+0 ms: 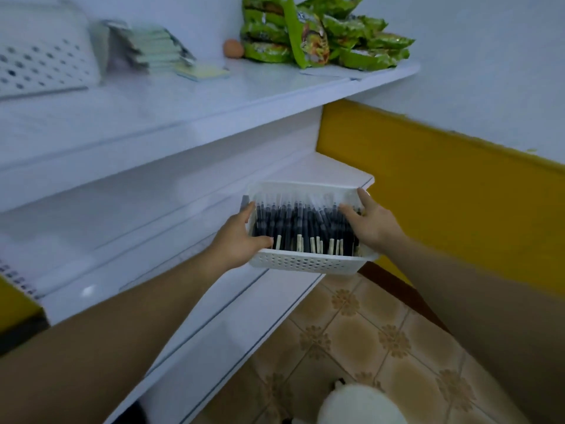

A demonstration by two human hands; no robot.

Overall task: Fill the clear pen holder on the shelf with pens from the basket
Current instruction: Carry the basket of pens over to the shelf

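Note:
A white perforated basket sits at the front right end of the middle shelf, partly over its edge. It is packed with several dark pens lying side by side, pale ends toward me. My left hand grips the basket's left rim, thumb on the near edge. On the right side, my right hand holds the rim with fingers resting on the pens. No clear pen holder is visible.
The top shelf carries green snack packets, an egg-like brown object, stacked pale notebooks and a white perforated bin. A yellow wall band lies right; tiled floor below, with a white round object.

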